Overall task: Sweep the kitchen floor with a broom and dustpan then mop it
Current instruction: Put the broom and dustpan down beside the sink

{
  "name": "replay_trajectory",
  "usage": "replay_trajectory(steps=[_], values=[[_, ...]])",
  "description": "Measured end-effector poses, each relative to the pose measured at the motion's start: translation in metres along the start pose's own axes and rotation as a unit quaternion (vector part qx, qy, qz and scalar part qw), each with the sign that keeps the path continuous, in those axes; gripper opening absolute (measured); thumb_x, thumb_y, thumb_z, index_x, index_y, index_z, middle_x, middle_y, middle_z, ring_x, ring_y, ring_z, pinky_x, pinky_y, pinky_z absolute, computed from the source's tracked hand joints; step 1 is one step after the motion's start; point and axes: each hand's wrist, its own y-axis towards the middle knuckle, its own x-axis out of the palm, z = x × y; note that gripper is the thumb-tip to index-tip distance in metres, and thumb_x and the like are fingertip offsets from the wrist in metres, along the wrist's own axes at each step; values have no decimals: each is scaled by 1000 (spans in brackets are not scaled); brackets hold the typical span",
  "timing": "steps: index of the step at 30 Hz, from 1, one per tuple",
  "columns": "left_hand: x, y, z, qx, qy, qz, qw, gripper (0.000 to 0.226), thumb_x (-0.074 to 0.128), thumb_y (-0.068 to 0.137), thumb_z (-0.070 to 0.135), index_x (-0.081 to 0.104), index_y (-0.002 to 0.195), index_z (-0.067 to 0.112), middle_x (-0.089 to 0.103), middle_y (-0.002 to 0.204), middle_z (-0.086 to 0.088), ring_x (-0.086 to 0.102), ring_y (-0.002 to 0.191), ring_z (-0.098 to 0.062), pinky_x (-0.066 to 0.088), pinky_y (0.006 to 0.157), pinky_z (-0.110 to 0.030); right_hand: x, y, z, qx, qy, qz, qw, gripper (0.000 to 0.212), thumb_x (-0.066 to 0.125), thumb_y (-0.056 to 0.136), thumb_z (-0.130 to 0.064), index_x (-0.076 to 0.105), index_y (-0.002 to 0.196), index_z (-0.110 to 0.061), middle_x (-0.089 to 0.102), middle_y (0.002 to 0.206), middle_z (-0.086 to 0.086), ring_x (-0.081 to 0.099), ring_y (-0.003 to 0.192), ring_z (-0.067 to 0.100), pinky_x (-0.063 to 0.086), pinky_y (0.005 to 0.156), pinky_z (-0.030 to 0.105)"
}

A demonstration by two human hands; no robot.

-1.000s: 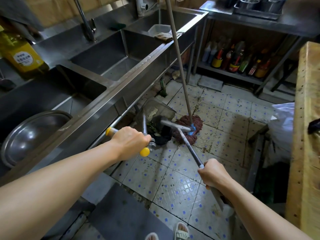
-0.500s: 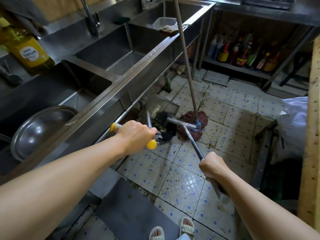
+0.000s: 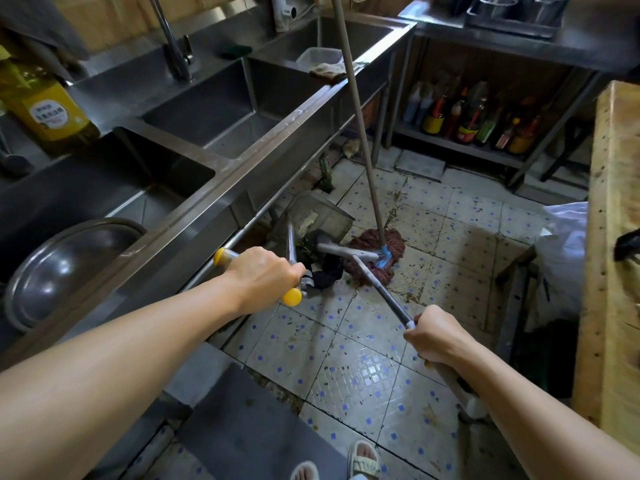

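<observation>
Both hands busy: left hand (image 3: 262, 276) grips dustpan (image 3: 317, 218), right hand (image 3: 437, 336) broom (image 3: 377, 287).

Steel sink unit (image 3: 242, 161) along left wall, several basins; tap (image 3: 171, 46) behind the middle one. Yellow oil bottle (image 3: 41, 109) at far left, metal bowl (image 3: 69, 268) in the near basin. Rag (image 3: 327, 71) draped on the far basin's rim. Sauce bottles (image 3: 474, 123) on low shelf. Wooden block (image 3: 614, 237) at right.

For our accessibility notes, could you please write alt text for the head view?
A person's left hand grips a yellow dustpan handle while the right hand holds a broom, sweeping debris beside a red mop on dirty tiled floor by steel sinks.
</observation>
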Motion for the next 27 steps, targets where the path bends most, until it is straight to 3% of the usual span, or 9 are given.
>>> replay_trajectory(steps=[3, 7, 9, 12, 16, 25, 27], values=[[-1, 3, 1, 10, 1, 3, 1000, 34, 46, 83, 4, 46, 115, 15, 65, 85, 0, 65, 73, -25, 32, 51, -27, -3, 1, -7, -29, -3, -1, 1000, 16, 48, 87, -11, 59, 98, -8, 64, 83, 11, 61, 57, 22, 59, 65, 37], [0, 3, 3, 40, 4, 8, 999, 37, 41, 81, 1, 45, 117, 13, 64, 82, -1, 65, 72, -28, 25, 45, -25, 2, 5, -20, -63, -56, 14, 996, 14, 47, 90, -18, 59, 95, -12, 62, 78, 5, 62, 55, 19, 59, 60, 34], [0, 3, 2, 49, 13, 7, 999, 39, 41, 80, 0, 44, 117, 14, 59, 76, -1, 65, 69, -28, 23, 44, -25, 7, 9, -23, -74, -100, 35, 992, 14, 47, 90, -21, 57, 97, -15, 58, 76, 0, 60, 55, 15, 50, 54, 27], [0, 4, -1, 44, 24, 10, 999, 43, 42, 79, -1, 44, 119, 15, 46, 67, 3, 64, 67, -27, 16, 40, -24, 14, 14, -18, -83, -144, 53, 985, 15, 45, 87, -16, 51, 101, -18, 47, 72, -4, 54, 68, 17, 43, 59, 27], [0, 8, -4, 51, 32, 8, 998, 37, 40, 82, 2, 45, 116, 16, 62, 76, 1, 65, 69, -26, 16, 41, -25, 15, 16, -4, -69, -179, 60, 980, 22, 47, 88, -15, 52, 109, -20, 43, 71, -5, 53, 75, 19, 41, 61, 28], [-11, 3, -11, 53, 53, 9, 997, 40, 45, 79, 6, 42, 117, 18, 63, 78, 2, 65, 69, -25, 17, 40, -25, 8, 6, 18, -41, -132, 67, 988, 11, 46, 91, -20, 50, 101, -19, 48, 75, -4, 53, 72, 16, 40, 58, 27], [-7, -3, -13, 55, 55, 19, 997, 42, 43, 81, 5, 42, 121, 18, 65, 79, 2, 65, 68, -24, 23, 42, -25, 4, 1, 16, -42, -131, 67, 988, 14, 47, 90, -20, 52, 103, -18, 48, 75, -3, 53, 72, 16, 39, 57, 26]])
